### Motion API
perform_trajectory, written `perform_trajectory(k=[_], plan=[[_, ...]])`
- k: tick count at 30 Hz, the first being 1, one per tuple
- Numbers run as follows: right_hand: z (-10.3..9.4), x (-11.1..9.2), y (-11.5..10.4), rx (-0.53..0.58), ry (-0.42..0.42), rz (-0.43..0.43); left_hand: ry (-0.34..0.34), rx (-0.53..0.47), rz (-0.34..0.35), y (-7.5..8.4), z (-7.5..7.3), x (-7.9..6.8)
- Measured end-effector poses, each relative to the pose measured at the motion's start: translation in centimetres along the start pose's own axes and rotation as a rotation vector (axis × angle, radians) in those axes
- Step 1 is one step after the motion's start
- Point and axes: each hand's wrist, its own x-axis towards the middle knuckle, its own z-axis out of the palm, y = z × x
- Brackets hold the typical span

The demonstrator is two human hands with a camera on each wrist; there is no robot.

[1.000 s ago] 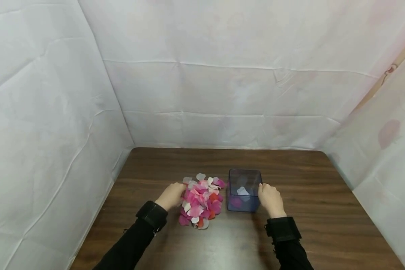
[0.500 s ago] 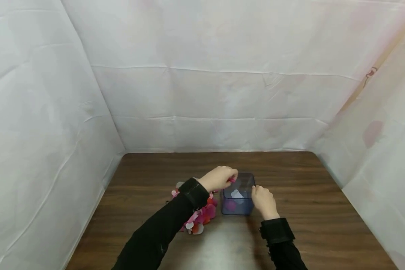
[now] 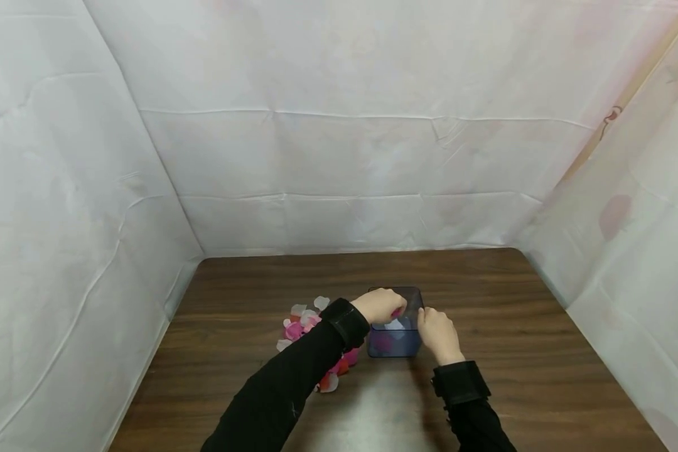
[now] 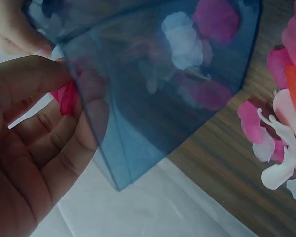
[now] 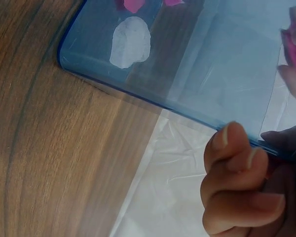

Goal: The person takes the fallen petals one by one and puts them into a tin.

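Observation:
A pinch of deep pink petals (image 4: 66, 97) is in my left hand (image 3: 380, 305), between thumb and fingertips. That hand is at the mouth of a see-through blue plastic box (image 3: 394, 345), its fingertips inside the rim. My right hand (image 3: 439, 336) holds the box's right wall, fingers curled over the upper edge (image 5: 241, 180). Within the box, white petals (image 4: 181, 42) and magenta petals (image 4: 217, 19) lie at the bottom. Left of the box is a heap of artificial petals (image 3: 295, 329) in pink, white and red, partly covered by my left forearm.
The box and heap are on a dark wood-grain table (image 3: 248, 282). White cloth sheets (image 3: 339, 157) hang behind the table and along both sides.
My left hand has gone from the heap's left side across to the box, carrying pink petals. The right hand keeps its hold on the box. The head view has shifted slightly.

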Motion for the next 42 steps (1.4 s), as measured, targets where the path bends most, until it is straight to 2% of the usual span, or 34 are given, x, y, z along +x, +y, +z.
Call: perform_trajectory(k=[2,7,9,11,14,16,19,23,26,28,31,35,38,42], plan=[[0.0,0.0,0.1,-0.007,0.016,-0.003,-0.021,0.012,-0.013,0.3,0.2,0.1],[0.0,-0.2,0.2,-0.011,-0.002,-0.006,-0.108,0.038,-0.057,0.9,0.7,0.3],[0.1,-0.3,0.3,-0.013,-0.013,-0.011,-0.137,0.052,-0.059,0.9,0.9,0.4],[0.0,-0.4,0.4,-0.015,-0.019,-0.016,-0.136,0.059,-0.046,0.8,1.1,0.4],[-0.1,-0.5,0.5,-0.018,-0.009,-0.018,-0.045,0.077,-0.013,0.5,1.2,0.1],[-0.2,-0.5,0.6,-0.017,-0.003,-0.014,0.059,0.103,0.014,0.1,1.0,-0.2],[-0.4,-0.4,0.7,-0.020,0.001,-0.009,0.208,0.139,0.009,-0.3,0.4,-1.1],[-0.3,-0.5,0.7,-0.019,0.003,-0.014,0.376,0.090,-0.044,-1.8,-0.2,-3.5],[-0.2,-0.6,0.5,-0.014,0.013,-0.025,0.488,0.022,-0.094,-3.8,0.1,-6.0],[-0.2,-0.6,0.5,-0.009,0.016,-0.029,0.528,-0.019,-0.147,-5.4,0.6,-7.9],[-0.1,-0.6,0.5,-0.003,0.015,-0.027,0.533,-0.058,-0.237,-7.8,1.9,-10.7],[-0.1,-0.6,0.6,-0.002,0.017,-0.018,0.484,-0.084,-0.328,-10.2,4.4,-14.0],[-0.1,-0.7,0.7,0.002,0.010,-0.012,0.444,-0.123,-0.359,-11.3,6.8,-15.6],[0.1,-0.8,0.8,0.004,0.000,-0.013,0.390,-0.196,-0.364,-12.1,10.1,-17.1]])
